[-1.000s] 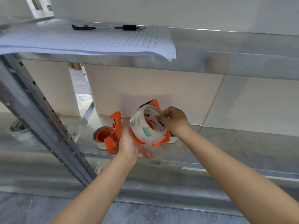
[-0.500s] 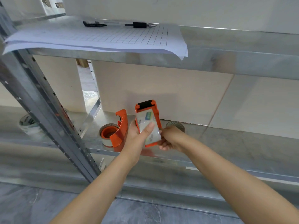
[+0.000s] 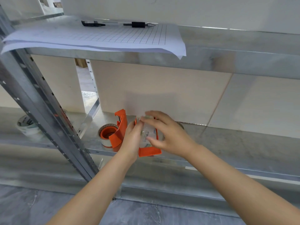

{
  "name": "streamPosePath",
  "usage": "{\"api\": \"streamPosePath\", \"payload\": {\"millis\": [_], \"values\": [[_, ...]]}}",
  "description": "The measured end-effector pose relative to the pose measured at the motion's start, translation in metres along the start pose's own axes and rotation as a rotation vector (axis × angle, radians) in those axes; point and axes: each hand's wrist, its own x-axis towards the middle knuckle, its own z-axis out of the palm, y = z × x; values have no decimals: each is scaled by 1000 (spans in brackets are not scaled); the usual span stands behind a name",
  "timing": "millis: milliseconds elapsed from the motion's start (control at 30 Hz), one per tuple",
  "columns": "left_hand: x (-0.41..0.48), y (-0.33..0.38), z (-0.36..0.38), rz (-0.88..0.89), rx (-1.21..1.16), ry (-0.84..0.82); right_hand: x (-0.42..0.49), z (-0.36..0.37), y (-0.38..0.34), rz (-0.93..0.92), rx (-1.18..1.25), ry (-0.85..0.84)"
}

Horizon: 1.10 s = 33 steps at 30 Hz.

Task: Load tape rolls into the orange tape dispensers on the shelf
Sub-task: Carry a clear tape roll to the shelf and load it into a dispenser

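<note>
Two bare hands meet over the lower metal shelf (image 3: 227, 143). The left hand (image 3: 132, 140) is closed on the left side of an orange tape dispenser (image 3: 149, 151), while the right hand (image 3: 167, 135) lies with fingers spread flat over the clear tape roll (image 3: 146, 135) seated in it; printed lettering shows through the glossy film. This dispenser sits at the shelf's near edge, its square plastic end pointing toward the viewer. Just left stands a second orange tape dispenser (image 3: 119, 130), already holding a pale roll. Farther left, beyond the perforated steel upright (image 3: 40, 101), rests a spare tape roll (image 3: 27, 125). The shelf stretches bare to the right. Gridded paper (image 3: 113, 38) and a pen (image 3: 138, 24) lie on the upper shelf.
</note>
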Motion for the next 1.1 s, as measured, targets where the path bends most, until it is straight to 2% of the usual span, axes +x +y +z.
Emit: {"api": "streamPosePath", "payload": {"millis": [133,233,267,333,400,467,633,767,867,967,1100], "values": [[-1,0,-1,-32,-244,-91,4,3,4,-146,-120,181],[-6,-6,-4,5,-155,-187,6,2,14,-268,-204,235],[-9,-7,-5,32,-79,-222,8,1,14,-218,-174,226],[-12,-9,-8,71,76,-262,13,-1,9,0,-11,195],[-14,-9,-9,72,209,-234,20,-3,10,202,133,153],[-14,-10,-9,51,305,-183,27,-9,13,306,185,116],[-15,-12,-11,41,378,-195,34,-23,16,347,205,13],[-15,-13,-12,66,429,-204,40,-24,26,511,446,32],[-15,-11,-13,61,384,-193,45,-23,30,551,483,28],[-16,-9,-18,77,350,-217,49,-28,38,621,591,97],[-19,-8,-17,87,338,-195,51,-27,48,620,595,108]]}}
